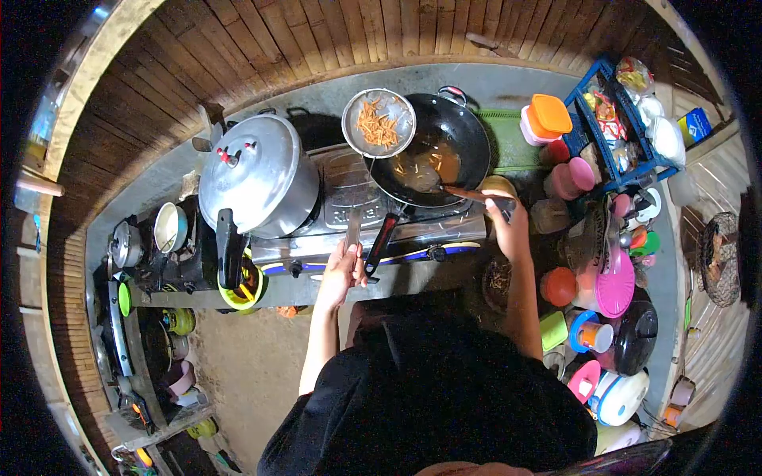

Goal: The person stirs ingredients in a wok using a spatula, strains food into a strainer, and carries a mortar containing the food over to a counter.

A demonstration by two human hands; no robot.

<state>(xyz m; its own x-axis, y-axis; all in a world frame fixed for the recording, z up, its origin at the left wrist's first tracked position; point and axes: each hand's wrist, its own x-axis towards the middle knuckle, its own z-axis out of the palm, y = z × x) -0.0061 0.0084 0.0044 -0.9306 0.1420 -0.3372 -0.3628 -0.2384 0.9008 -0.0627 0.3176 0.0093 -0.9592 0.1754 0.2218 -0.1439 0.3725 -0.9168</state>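
My left hand (343, 270) is closed around the handle of a round mesh strainer (406, 131). Thin orange-brown strips (377, 123) lie in the strainer, which is over the left rim of a black wok (468, 131). In my right hand (508, 226) is a spatula (468, 193) with a brown handle, its lower end dipping into the wok. Brownish liquid (449, 165), with several more strips in it, covers the wok's bottom. The wok's black-and-red handle (382, 242) points toward me, just right of my left hand.
A large pressure cooker (258, 178) stands left on the gas stove (341, 182), its black handle jutting forward. A small pot (171, 228) is farther left. Plastic tubs, including an orange-lidded one (549, 117), and a blue basket (601, 135) crowd the right. A bamboo wall (333, 36) rises behind.
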